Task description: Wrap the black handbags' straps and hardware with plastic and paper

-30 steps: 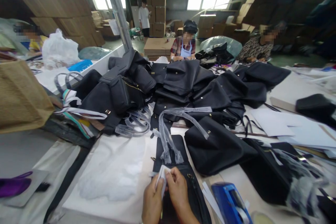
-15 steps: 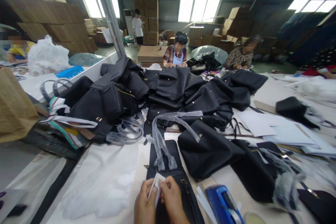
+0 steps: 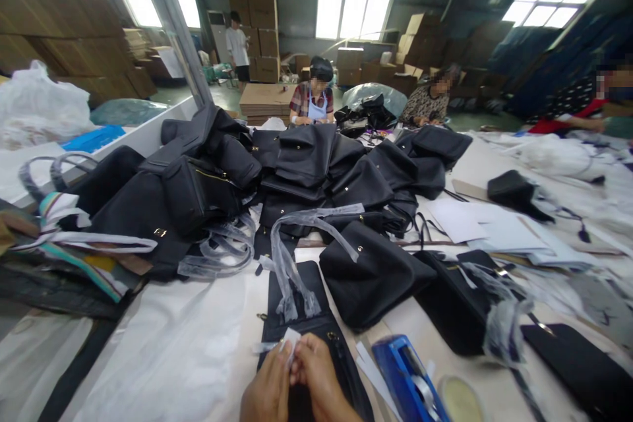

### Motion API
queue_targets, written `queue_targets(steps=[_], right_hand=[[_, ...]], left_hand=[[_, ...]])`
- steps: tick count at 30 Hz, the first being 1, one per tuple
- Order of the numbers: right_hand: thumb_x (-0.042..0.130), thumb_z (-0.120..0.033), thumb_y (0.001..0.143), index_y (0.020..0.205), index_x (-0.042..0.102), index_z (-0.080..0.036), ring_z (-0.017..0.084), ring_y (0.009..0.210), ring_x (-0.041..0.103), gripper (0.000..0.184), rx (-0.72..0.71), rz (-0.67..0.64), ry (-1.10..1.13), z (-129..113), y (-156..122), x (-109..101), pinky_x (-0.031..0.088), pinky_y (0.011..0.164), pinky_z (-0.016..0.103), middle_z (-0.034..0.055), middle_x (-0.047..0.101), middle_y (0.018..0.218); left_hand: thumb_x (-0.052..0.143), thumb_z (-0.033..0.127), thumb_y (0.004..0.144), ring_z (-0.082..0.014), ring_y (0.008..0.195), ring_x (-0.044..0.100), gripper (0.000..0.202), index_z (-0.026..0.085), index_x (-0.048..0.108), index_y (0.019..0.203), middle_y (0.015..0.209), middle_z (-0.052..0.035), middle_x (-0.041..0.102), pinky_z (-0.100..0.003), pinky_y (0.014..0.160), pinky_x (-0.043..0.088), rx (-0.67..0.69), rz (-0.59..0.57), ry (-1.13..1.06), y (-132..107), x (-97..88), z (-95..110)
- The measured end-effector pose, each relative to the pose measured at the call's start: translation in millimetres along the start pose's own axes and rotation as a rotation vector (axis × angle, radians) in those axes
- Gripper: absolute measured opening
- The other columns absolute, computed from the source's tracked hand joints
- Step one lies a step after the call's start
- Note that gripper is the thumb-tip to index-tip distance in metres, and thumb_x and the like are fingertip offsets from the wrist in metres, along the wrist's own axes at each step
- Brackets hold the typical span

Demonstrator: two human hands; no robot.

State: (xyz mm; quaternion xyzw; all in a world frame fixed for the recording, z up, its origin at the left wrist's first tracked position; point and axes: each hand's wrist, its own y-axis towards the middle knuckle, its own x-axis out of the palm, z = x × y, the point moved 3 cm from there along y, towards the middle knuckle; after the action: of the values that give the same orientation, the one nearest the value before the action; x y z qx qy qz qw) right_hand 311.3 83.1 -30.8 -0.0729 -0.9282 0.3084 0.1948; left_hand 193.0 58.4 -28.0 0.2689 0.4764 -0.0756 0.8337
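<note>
Between my two hands is a small white piece of paper point(image 3: 291, 337), pinched at the fingertips. My left hand point(image 3: 266, 384) closes on it from the left and my right hand point(image 3: 319, 369) from the right. A short translucent strip point(image 3: 264, 347) pokes out to the left of my left fingers; whether it is joined to the paper I cannot tell. Below my hands lies a flat black bag point(image 3: 309, 275) with gold-coloured hardware. Its handles point(image 3: 283, 264) are wrapped in clear plastic. A blue tape dispenser point(image 3: 403, 369) stands close to my right hand.
Black bags point(image 3: 306, 151) are heaped across the middle of the table. Another black bag point(image 3: 370, 277) lies beside mine. White sheets point(image 3: 509, 231) are to the right, white sheeting point(image 3: 173, 343) to the left. A tape roll point(image 3: 459, 399) sits near the front. Several people work beyond.
My view has swung to the right. The white paper shows smaller between my fingers, and the translucent strip now sticks out at the left. Both hands stay over the bag.
</note>
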Motion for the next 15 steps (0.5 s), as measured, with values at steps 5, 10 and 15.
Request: queue_targets(steps=[5, 10, 15], right_hand=[[0.068, -0.06, 0.064, 0.067, 0.048, -0.018, 0.008, 0.038, 0.049, 0.046, -0.049, -0.039, 0.043, 0, 0, -5, 0.043, 0.042, 0.02, -0.0043, 0.054, 0.047], [0.061, -0.066, 0.07, 0.07, 0.048, -0.018, 0.009, 0.04, 0.051, 0.05, -0.132, -0.002, -0.089, 2, 0, -10, 0.041, 0.042, 0.019, -0.0039, 0.055, 0.051], [0.061, -0.059, 0.073, 0.066, 0.047, -0.019, 0.009, 0.04, 0.049, 0.043, -0.161, 0.058, -0.226, -1, 4, -13, 0.041, 0.041, 0.019, -0.0063, 0.05, 0.046]], left_hand=[[0.038, 0.009, 0.088, -0.0205, 0.111, 0.063, 0.042, 0.013, 0.059, 0.124, 0.118, -0.0108, 0.068, -0.025, 0.093, 0.053, 0.058, -0.014, 0.025, 1, 2.6, -3], [0.041, 0.012, 0.088, -0.0219, 0.114, 0.061, 0.04, 0.016, 0.059, 0.124, 0.123, -0.0114, 0.066, -0.026, 0.094, 0.052, 0.019, -0.064, -0.094, 0, 3.6, -6], [0.053, 0.032, 0.086, -0.026, 0.106, 0.065, 0.025, 0.023, 0.069, 0.104, 0.112, -0.0058, 0.072, -0.031, 0.092, 0.055, -0.307, -0.096, -0.525, 6, -2.4, -7]])
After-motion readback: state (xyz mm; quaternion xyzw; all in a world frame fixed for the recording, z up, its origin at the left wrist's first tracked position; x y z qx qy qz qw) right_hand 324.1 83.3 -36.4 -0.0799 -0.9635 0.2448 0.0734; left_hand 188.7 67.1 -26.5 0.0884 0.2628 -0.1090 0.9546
